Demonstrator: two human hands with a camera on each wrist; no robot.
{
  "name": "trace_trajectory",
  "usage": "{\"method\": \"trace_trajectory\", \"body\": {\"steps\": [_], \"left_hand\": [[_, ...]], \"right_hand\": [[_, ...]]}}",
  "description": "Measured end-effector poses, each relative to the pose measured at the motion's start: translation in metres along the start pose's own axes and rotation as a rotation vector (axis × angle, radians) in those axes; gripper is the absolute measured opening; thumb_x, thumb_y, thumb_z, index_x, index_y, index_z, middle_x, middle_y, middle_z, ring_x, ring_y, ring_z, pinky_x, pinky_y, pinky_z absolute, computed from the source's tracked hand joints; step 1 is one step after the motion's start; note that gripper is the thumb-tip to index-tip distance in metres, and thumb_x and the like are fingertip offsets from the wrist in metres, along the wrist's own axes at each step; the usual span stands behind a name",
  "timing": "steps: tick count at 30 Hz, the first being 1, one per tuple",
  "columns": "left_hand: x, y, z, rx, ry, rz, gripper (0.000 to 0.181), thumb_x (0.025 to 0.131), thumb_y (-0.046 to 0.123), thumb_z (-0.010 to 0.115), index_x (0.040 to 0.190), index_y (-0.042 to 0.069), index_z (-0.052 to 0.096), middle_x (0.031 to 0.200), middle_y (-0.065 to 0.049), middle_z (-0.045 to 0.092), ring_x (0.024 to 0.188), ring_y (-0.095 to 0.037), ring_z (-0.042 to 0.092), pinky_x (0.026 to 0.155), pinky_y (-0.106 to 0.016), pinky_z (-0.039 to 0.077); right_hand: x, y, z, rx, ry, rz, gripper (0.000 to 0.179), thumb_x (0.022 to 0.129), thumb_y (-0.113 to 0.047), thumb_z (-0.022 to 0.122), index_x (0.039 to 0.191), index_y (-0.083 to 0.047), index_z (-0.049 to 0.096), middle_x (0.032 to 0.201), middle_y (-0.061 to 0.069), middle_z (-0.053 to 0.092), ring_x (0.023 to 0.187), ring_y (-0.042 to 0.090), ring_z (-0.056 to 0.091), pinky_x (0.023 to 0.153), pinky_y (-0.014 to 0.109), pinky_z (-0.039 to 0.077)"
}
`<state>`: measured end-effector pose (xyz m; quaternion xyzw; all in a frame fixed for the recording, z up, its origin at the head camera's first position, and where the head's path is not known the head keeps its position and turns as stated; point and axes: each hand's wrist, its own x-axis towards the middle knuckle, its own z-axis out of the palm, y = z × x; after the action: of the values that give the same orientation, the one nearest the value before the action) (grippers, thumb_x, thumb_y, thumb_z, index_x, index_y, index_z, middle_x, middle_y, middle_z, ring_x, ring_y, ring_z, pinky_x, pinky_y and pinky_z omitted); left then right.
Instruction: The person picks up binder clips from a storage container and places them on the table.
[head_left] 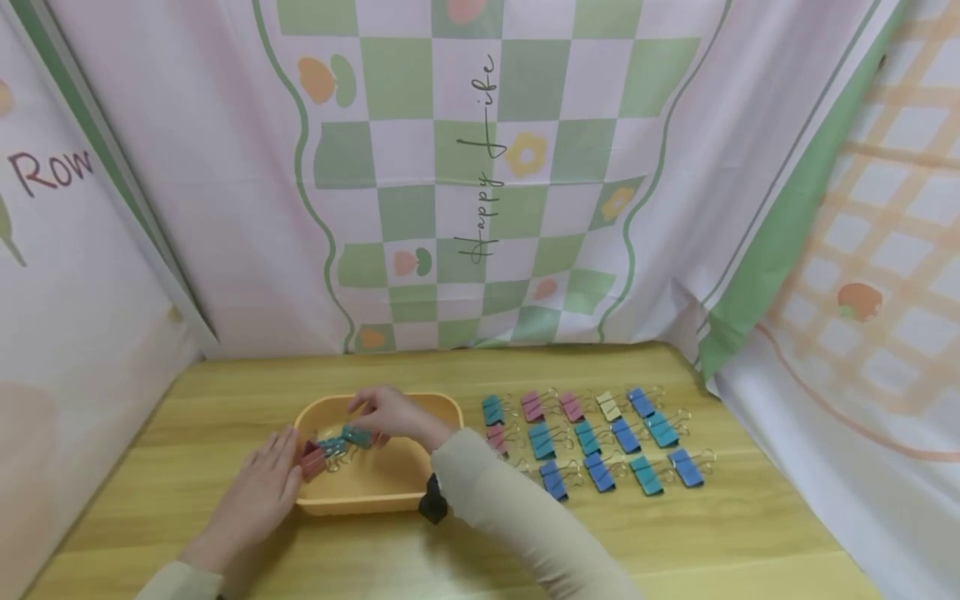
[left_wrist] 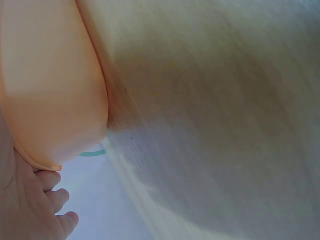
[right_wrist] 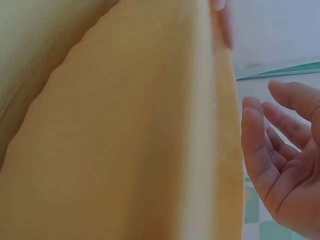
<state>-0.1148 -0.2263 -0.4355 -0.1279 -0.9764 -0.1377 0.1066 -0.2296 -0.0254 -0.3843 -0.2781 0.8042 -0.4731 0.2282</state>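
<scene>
A yellow-orange plastic tray [head_left: 375,502] stands on the table with several binder clips piled at its left end. Among them are a pink clip [head_left: 312,464] and a teal clip [head_left: 357,435]. My left hand [head_left: 258,482] rests along the tray's left rim, fingers extended; the left wrist view catches its fingertips beside the tray wall [left_wrist: 55,85]. Over the tray's interior, my right hand [head_left: 393,412] has its fingertips close above the teal clip. In the right wrist view, this hand's loosely bent fingers [right_wrist: 254,135] are apart, with nothing visible between them.
To the right of the tray, several binder clips, such as a blue clip [head_left: 686,467] and a pale yellow clip [head_left: 609,407], lie in rows on the wooden table [head_left: 360,558]. Right sleeve [head_left: 517,508] partly covers the nearest row. Printed curtains [head_left: 465,208] hang behind and at both sides.
</scene>
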Motion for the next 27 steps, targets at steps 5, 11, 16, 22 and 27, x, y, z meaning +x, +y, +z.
{"method": "trace_trajectory", "body": {"steps": [5, 11, 16, 22, 27], "left_hand": [[0.000, 0.000, 0.000, -0.007, -0.005, -0.008, 0.053, 0.097, 0.019, 0.039, 0.137, -0.014, 0.028, 0.142, -0.029, 0.025, 0.129, -0.045, 0.025, 0.102, -0.059, 0.021], [0.000, 0.001, 0.000, -0.014, -0.010, -0.015, 0.052, 0.097, 0.019, 0.038, 0.137, -0.014, 0.027, 0.142, -0.029, 0.025, 0.129, -0.045, 0.023, 0.102, -0.059, 0.020], [0.000, 0.002, -0.001, -0.007, -0.017, -0.020, 0.053, 0.097, 0.019, 0.038, 0.137, -0.014, 0.027, 0.142, -0.029, 0.025, 0.129, -0.045, 0.024, 0.102, -0.059, 0.020], [0.000, 0.002, -0.002, -0.014, -0.017, -0.023, 0.053, 0.097, 0.020, 0.038, 0.137, -0.014, 0.027, 0.142, -0.029, 0.024, 0.129, -0.046, 0.024, 0.103, -0.059, 0.019], [0.000, 0.003, -0.002, -0.030, -0.015, -0.024, 0.052, 0.097, 0.019, 0.038, 0.136, -0.014, 0.028, 0.142, -0.030, 0.024, 0.129, -0.046, 0.023, 0.103, -0.059, 0.019]], "right_hand": [[0.005, 0.000, 0.004, -0.012, -0.036, 0.029, 0.027, 0.085, -0.005, 0.064, 0.110, 0.004, 0.060, 0.076, 0.012, 0.064, 0.051, 0.021, 0.058, 0.049, 0.031, 0.054], [0.011, 0.008, 0.010, -0.027, -0.084, 0.073, 0.029, 0.083, -0.003, 0.065, 0.111, 0.002, 0.060, 0.072, 0.015, 0.063, 0.048, 0.016, 0.054, 0.049, 0.032, 0.053], [0.011, 0.016, 0.015, -0.031, -0.109, 0.108, 0.032, 0.083, -0.002, 0.065, 0.114, -0.001, 0.060, 0.074, 0.014, 0.064, 0.050, 0.021, 0.057, 0.045, 0.029, 0.051], [0.010, 0.021, 0.019, -0.010, -0.104, 0.143, 0.036, 0.082, 0.000, 0.065, 0.117, -0.005, 0.059, 0.073, 0.012, 0.064, 0.052, 0.021, 0.058, 0.045, 0.026, 0.050], [0.010, 0.021, 0.020, -0.001, -0.097, 0.156, 0.018, 0.081, 0.001, 0.065, 0.098, -0.003, 0.061, 0.071, 0.016, 0.063, 0.050, 0.019, 0.057, 0.044, 0.026, 0.050]]}}
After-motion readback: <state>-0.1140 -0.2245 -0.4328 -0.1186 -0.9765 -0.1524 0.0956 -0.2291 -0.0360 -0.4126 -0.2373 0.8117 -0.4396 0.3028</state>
